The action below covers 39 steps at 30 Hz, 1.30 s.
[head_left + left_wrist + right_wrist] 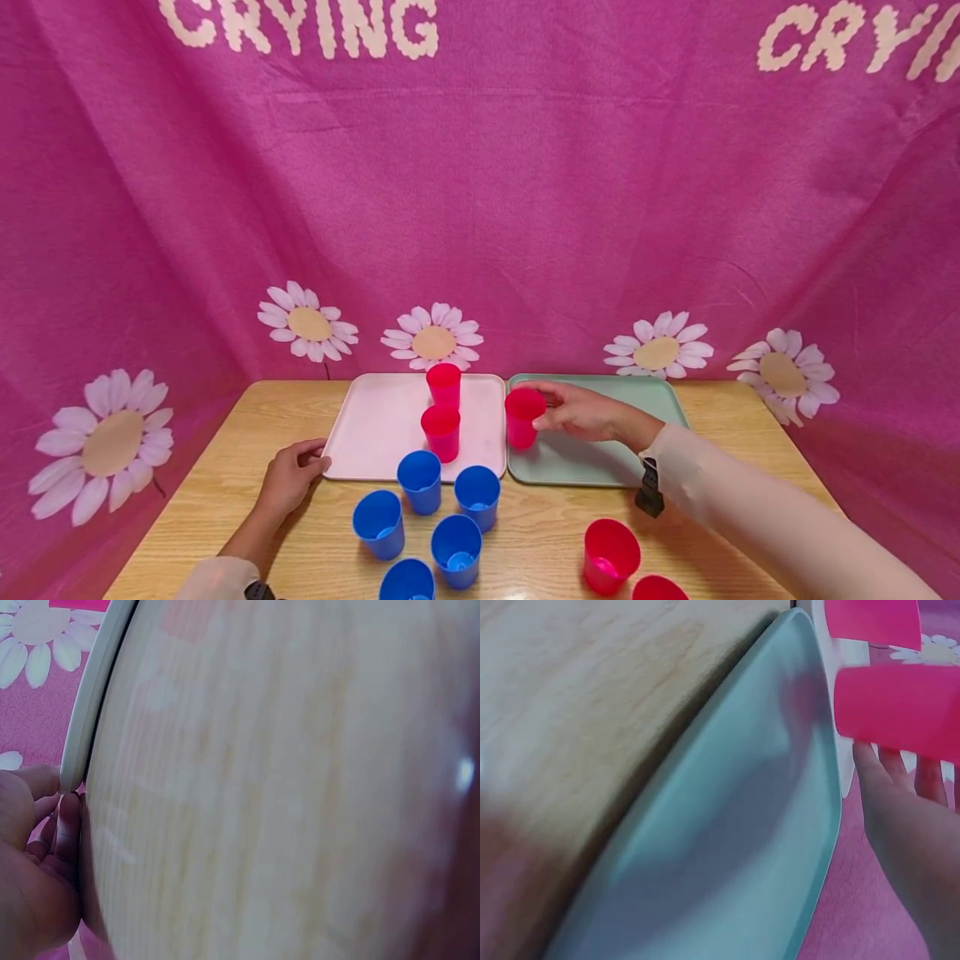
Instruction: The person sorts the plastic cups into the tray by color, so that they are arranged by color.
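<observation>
My right hand point(583, 412) holds a red cup point(521, 421) by its side, over the left edge of the green tray point(600, 461). The right wrist view shows that cup point(900, 709) raised above the tray's rim, with the fingers point(930, 780) along it. At the left, my left hand point(291, 477) pinches the front left corner of the pale pink tray point(375, 433). In the left wrist view the thumb and fingers meet at the tray's rim point(91, 697). Two red cups stand on the pink tray, a rear one point(443, 387) and a front one point(441, 433).
Several blue cups point(378, 525) stand upright on the wooden table point(525, 533) in front of the pink tray. Two more red cups, one whole point(611, 557) and one cut off point(660, 590), are at the front right. A pink flowered cloth point(525, 208) hangs behind the table.
</observation>
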{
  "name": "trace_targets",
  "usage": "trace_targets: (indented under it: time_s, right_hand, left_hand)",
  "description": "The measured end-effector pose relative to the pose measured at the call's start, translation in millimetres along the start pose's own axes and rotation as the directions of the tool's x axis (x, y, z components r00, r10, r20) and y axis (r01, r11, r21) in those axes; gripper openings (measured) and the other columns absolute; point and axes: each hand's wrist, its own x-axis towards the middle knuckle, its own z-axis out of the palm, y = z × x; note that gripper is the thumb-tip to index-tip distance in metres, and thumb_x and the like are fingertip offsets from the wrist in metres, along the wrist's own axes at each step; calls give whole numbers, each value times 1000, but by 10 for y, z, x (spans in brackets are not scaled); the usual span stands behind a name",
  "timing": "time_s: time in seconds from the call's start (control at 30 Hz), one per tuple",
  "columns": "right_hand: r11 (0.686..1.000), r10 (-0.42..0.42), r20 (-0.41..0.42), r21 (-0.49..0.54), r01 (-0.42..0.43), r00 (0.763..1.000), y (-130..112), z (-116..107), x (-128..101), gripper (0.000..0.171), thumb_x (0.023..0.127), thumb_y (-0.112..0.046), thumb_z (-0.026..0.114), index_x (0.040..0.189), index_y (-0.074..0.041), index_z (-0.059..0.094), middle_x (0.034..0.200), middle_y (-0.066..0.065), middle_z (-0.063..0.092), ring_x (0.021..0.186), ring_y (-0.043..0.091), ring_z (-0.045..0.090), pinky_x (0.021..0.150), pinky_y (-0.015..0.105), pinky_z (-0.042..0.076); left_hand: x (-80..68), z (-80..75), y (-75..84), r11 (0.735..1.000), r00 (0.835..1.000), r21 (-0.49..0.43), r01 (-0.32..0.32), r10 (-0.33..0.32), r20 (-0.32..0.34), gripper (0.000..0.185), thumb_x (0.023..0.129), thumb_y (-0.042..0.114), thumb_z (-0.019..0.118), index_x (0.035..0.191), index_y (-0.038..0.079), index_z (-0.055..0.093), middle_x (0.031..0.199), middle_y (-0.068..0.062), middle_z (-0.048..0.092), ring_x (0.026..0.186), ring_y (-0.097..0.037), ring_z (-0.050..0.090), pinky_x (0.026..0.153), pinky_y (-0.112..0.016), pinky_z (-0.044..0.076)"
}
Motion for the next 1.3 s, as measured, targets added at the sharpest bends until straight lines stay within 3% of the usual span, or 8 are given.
trace_targets:
  time_s: [0.4, 0.57, 0.77, 0.97, 1.3]
  right_hand:
    - [999, -23, -178, 19, 27, 984, -101, 49, 382, 69, 99, 6, 60, 160, -1, 29, 135, 11, 58, 115, 19, 62, 104, 38, 53]
    - [999, -21, -219, 24, 27, 976, -123, 76, 544, 68, 99, 6, 59, 161, -3, 30, 137, 13, 56, 113, 18, 63, 106, 39, 52]
    - [999, -32, -245, -28, 26, 969, -110, 125, 720, 66, 100, 3, 59, 160, -3, 31, 141, 18, 55, 114, 19, 63, 113, 50, 44]
    - [997, 11, -304, -73, -35, 953, -95, 155, 873, 66, 100, -3, 64, 159, -9, 35, 144, 20, 51, 118, 22, 59, 114, 51, 44]
    - [994, 65, -380, -52, -91, 923, -84, 138, 1000, 68, 99, -7, 67, 158, -13, 36, 142, 19, 51, 121, 27, 58, 110, 50, 48]
  left_hand:
    - [-2, -10, -19, 1000, 1000, 14, 9, -9, 9, 37, 97, 0, 67, 130, -14, 61, 101, -18, 68, 89, -23, 58, 67, -15, 49]
    - [-15, -24, -26, 1000, 1000, 14, 8, -8, 7, 36, 97, 0, 67, 130, -13, 62, 100, -17, 68, 88, -21, 57, 66, -16, 49]
    - [-22, -39, -37, 1000, 1000, -14, 14, -14, 3, 37, 96, -1, 68, 130, -15, 62, 100, -17, 69, 86, -18, 58, 66, -16, 50]
    - [-1, -46, -60, 998, 1000, -49, 27, -27, 2, 37, 96, -1, 68, 129, -15, 62, 97, -15, 69, 82, -12, 58, 65, -16, 51]
    - [9, -21, -25, 993, 999, -108, 52, -51, 15, 37, 96, -1, 68, 130, -15, 62, 99, -16, 68, 83, -12, 57, 66, -16, 52]
